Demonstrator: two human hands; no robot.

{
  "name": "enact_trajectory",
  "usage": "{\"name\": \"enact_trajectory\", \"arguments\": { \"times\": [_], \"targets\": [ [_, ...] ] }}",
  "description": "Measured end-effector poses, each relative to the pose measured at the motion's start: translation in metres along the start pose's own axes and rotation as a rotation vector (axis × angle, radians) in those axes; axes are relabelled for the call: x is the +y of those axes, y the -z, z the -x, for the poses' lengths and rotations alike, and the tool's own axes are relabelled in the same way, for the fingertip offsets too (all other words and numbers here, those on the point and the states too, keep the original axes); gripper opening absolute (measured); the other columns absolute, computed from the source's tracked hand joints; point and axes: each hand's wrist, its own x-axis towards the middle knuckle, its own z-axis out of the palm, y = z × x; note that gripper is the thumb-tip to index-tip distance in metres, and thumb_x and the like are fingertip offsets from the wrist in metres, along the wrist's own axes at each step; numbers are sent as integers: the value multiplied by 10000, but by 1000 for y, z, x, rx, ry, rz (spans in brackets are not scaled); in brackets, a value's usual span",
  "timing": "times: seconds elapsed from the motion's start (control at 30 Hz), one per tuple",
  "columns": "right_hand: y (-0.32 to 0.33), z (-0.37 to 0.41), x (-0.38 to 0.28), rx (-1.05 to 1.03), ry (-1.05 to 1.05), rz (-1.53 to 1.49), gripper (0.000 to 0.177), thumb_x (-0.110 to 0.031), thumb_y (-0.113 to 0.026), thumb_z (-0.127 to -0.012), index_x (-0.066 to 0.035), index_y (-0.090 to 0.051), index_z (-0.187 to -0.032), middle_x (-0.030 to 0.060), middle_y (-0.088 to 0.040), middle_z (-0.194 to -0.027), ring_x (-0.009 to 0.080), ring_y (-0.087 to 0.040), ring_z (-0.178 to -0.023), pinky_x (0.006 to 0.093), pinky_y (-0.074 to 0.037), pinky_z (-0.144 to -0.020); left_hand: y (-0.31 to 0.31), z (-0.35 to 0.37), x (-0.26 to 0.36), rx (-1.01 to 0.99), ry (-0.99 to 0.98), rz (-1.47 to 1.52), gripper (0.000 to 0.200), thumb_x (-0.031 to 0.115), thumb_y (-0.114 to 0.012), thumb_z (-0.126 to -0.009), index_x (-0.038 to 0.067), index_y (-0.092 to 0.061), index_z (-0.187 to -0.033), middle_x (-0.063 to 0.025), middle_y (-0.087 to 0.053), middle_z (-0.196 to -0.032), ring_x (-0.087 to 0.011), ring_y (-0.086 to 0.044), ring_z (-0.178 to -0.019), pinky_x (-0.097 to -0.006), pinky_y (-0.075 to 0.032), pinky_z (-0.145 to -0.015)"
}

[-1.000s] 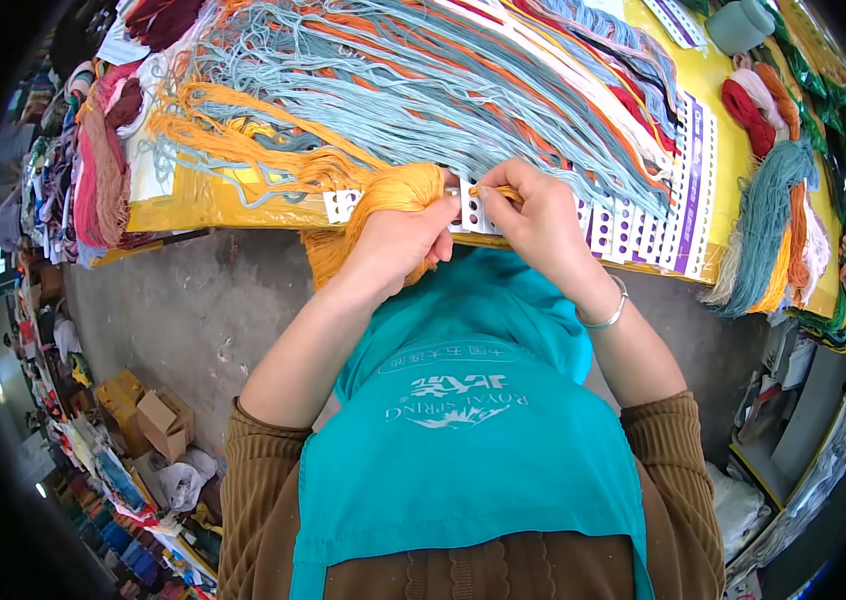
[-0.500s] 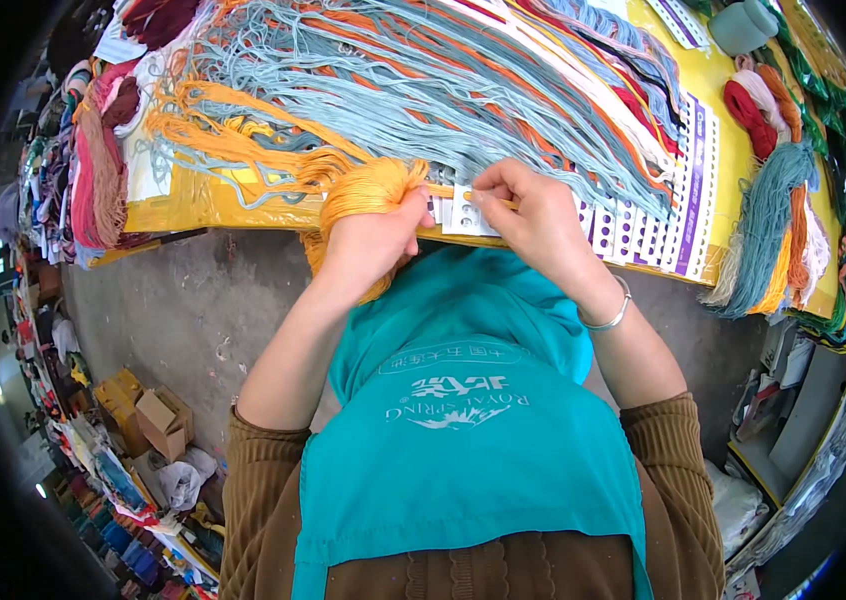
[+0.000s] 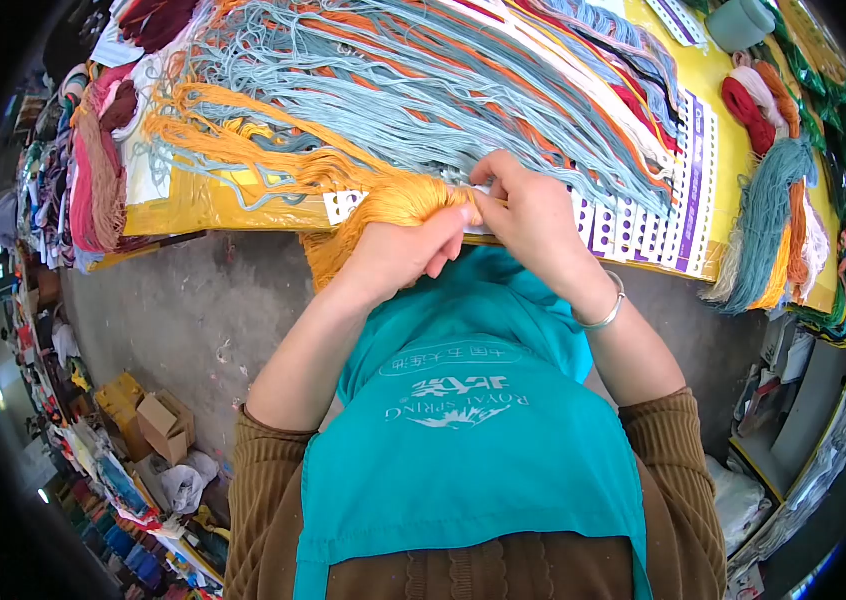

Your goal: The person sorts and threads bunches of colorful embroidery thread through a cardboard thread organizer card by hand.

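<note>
A thick hank of orange-yellow embroidery thread [image 3: 383,212] hangs over the table's front edge, its loose ends fanned out to the left. My left hand [image 3: 413,250] is closed around it from the near side. Close beside, my right hand [image 3: 528,210] has its thumb and forefinger pinched at the hank's right end, where strands meet the fingers. A white card with punched holes [image 3: 341,205] shows partly behind the hank. Beyond both hands lie long light-blue threads [image 3: 423,125] that run to a row of punched cards [image 3: 623,232].
The yellow table [image 3: 193,205] carries orange, white and red threads too. On the right lie a teal hank [image 3: 773,220] and a red hank [image 3: 748,115], with a grey-green jar [image 3: 740,25] behind. Pink hanks [image 3: 88,190] hang at the left. Cardboard boxes [image 3: 163,425] stand on the floor.
My left hand has moved right with the orange-yellow hank, up against my right hand. The card that was by my right fingers is now mostly covered, and a card shows left of the hank.
</note>
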Motion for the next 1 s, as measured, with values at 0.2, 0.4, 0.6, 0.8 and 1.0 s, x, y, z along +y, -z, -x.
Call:
{"name": "enact_trajectory", "arguments": {
  "times": [0.2, 0.4, 0.6, 0.8, 1.0],
  "targets": [
    [9, -5, 3, -106, -94, -289, 285, -283, -700, -873, -41, -596, -983, 41, -582, -577, 139, -541, -516, 309, -409, -498, -6, -8, 1, 65, -35, -104, 229, 277, -550, -950, 73, -645, -904, 6, -585, -665, -52, -481, -503, -240, -354, -444],
    [14, -1, 9, -189, -136, -558, 311, -190, -717, -862, -32, -566, -1083, 8, -565, -575, 53, -492, -538, 265, -380, -500, -8, -32, -18, 158, -618, -631, 226, 294, -553, -945, 90, -647, -960, 0, -594, -739, -78, -520, -587, -265, -384, -478],
    [14, -2, 3, -146, -152, -318, 372, -323, -671, -886, -33, -560, -1091, 67, -607, -604, 162, -578, -548, 331, -421, -519, 25, -11, 3, -216, 172, 476, 207, 248, -543, -958, 64, -578, -870, 45, -423, -589, -49, -367, -477, -224, -268, -435],
    [14, -5, -2, -159, -127, -222, 355, -343, -635, -908, -37, -564, -1073, 105, -621, -610, 221, -610, -562, 349, -446, -536, 69, 13, 17, -139, 188, 528, 253, 274, -519, -985, 56, -557, -863, 60, -360, -569, -38, -316, -465, -209, -245, -437],
    [15, -4, -1, -155, -143, -274, 328, -333, -613, -928, -40, -564, -1068, 114, -646, -630, 224, -623, -565, 349, -454, -540, 48, 9, 16, -79, 98, 551, 250, 283, -520, -991, 59, -559, -887, 65, -357, -592, -33, -309, -483, -202, -243, -455]
  ]
}}
